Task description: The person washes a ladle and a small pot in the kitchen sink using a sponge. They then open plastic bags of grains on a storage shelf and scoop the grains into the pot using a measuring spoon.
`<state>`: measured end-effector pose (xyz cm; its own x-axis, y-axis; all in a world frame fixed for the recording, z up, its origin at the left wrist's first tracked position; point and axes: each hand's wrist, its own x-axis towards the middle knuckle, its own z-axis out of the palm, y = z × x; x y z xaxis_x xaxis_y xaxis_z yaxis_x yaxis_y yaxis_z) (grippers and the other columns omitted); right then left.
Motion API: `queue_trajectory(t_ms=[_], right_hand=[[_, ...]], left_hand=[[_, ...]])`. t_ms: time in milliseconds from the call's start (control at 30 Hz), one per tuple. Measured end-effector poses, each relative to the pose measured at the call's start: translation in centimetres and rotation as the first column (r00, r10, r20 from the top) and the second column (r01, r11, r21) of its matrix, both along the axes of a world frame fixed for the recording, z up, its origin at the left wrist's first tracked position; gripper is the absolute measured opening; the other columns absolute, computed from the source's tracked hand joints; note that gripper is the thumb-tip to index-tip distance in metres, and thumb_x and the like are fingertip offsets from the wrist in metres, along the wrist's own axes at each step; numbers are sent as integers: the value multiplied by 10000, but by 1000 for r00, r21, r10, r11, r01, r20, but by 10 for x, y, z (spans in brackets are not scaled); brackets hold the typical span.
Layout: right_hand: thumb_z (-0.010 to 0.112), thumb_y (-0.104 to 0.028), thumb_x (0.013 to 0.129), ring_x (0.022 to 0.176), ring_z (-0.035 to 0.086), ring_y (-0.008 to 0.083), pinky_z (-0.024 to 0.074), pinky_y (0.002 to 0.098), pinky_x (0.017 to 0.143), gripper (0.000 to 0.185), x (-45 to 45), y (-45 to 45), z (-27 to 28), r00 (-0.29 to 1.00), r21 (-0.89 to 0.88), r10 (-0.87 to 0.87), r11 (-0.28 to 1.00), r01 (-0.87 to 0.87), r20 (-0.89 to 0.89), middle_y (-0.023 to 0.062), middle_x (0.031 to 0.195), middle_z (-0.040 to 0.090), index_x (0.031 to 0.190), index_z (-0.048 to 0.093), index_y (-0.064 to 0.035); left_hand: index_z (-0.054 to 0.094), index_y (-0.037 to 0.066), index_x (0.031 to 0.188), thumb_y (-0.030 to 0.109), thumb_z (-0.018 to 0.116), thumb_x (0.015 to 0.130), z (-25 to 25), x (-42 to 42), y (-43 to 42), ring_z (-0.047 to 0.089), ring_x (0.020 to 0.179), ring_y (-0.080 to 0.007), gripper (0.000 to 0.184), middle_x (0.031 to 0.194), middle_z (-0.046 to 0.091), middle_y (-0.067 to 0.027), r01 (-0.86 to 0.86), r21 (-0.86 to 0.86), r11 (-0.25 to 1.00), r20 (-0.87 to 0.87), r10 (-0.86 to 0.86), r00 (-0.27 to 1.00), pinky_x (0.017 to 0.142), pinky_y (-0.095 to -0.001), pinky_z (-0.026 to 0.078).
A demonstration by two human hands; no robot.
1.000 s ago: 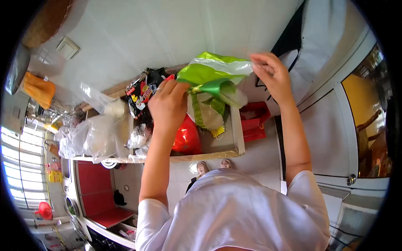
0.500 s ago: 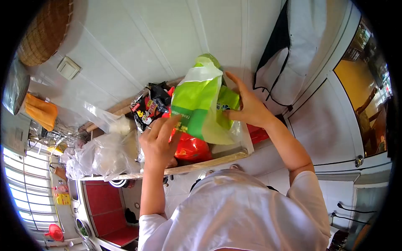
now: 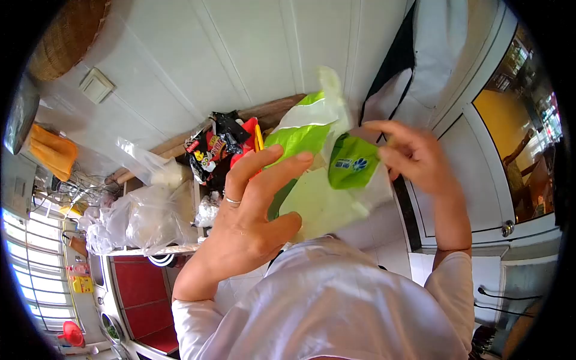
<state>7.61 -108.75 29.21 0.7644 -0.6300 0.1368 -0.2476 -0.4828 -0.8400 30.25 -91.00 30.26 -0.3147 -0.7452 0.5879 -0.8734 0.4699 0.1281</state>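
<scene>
A green and white plastic bag (image 3: 303,139) hangs over the shelf, its mouth spread and its pale inside facing me. Thumb and fingers of my right hand (image 3: 417,157) pinch its right edge, beside a green part with a blue and white logo. My left hand (image 3: 255,207), with a ring on one finger, is raised at the bag's left side. Its fingers are apart and nothing is held in them; whether a fingertip touches the bag I cannot tell. Behind that hand lie a black printed packet (image 3: 213,147) and a red packet (image 3: 249,135).
See-through plastic bags (image 3: 159,216) fill the shelf's left part. A light switch (image 3: 96,86) and an orange cloth (image 3: 54,151) are at the left wall. To the right stands a white door (image 3: 459,180) with a round knob (image 3: 507,227). A woven basket (image 3: 69,39) hangs upper left.
The bag has moved right and its mouth has widened. My left hand has let go of its lower left part and come up nearer. My right hand has shifted right, now pinching the edge.
</scene>
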Motion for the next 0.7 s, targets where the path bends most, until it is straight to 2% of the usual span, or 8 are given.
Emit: queue_trajectory(t_ms=[33, 100, 133, 167, 267, 367, 467, 700], right_hand=[[587, -43, 832, 566, 498, 47, 354, 214, 468, 328, -4, 4, 10, 1000, 6, -5, 1000, 5, -9, 37, 652, 574, 1159, 591, -65], [594, -54, 779, 601, 546, 113, 403, 254, 496, 277, -12, 8, 30, 984, -561, 82, 828, 20, 156, 48, 699, 592, 1050, 643, -81], [594, -54, 779, 601, 546, 113, 403, 254, 496, 277, -9, 9, 35, 986, -559, 76, 829, 21, 149, 48, 699, 592, 1050, 643, -81], [604, -73, 739, 628, 560, 159, 428, 286, 556, 253, 1, 13, 40, 941, -653, 306, 744, -142, 144, 50, 724, 597, 987, 652, -83], [605, -88, 689, 713, 586, 227, 445, 343, 708, 170, 32, 30, 36, 822, -759, 569, 546, -354, 26, 45, 774, 614, 849, 662, -87], [599, -107, 685, 788, 586, 223, 399, 368, 837, 111, 38, 32, 37, 797, -708, 577, 487, -512, -180, 33, 789, 616, 779, 656, -95], [599, -160, 697, 690, 567, 259, 409, 378, 657, 169, 33, 35, 64, 813, -677, 112, 495, -544, -571, 72, 721, 584, 837, 639, -74], [562, -106, 743, 666, 579, 295, 436, 396, 658, 186, 52, 33, 77, 621, -495, 104, 508, -705, -777, 90, 760, 601, 906, 630, -50]], left_hand=[[607, 83, 623, 51, 729, 409, 0, -3, 2, 396, 1193, -402, 248, 1273, 477, -157, -12, 15, 1000, -30, 12, 999, 945, -462, 386], [621, 82, 618, 45, 730, 403, -1, -5, 3, 393, 1198, -402, 244, 1287, 462, -165, 11, 44, 999, -46, -9, 999, 953, -458, 378], [588, 55, 601, 26, 706, 478, -2, -7, 2, 358, 1219, -386, 173, 1319, 435, -144, 81, 85, 993, -82, -75, 994, 951, -446, 394], [556, 29, 585, 8, 682, 553, -3, -9, 3, 323, 1240, -370, 132, 1352, 409, -123, 153, 126, 980, -122, -138, 983, 950, -433, 409], [581, 35, 594, 2, 703, 518, -4, -7, 5, 327, 1243, -370, 147, 1346, 419, -124, 220, 127, 967, -220, -189, 957, 962, -448, 396], [590, 40, 598, 3, 714, 478, -21, 13, 0, 340, 1237, -369, 177, 1335, 438, -131, 326, 29, 945, -251, -309, 917, 966, -457, 386], [594, 48, 599, 2, 712, 447, -8, 16, 15, 357, 1228, -362, 198, 1320, 462, -139, 320, 38, 947, -280, -298, 913, 959, -463, 379], [623, 129, 643, 65, 733, 414, -2, 5, 33, 431, 1168, -344, 262, 1267, 499, -95, 97, -41, 994, -66, -99, 993, 953, -490, 381]])
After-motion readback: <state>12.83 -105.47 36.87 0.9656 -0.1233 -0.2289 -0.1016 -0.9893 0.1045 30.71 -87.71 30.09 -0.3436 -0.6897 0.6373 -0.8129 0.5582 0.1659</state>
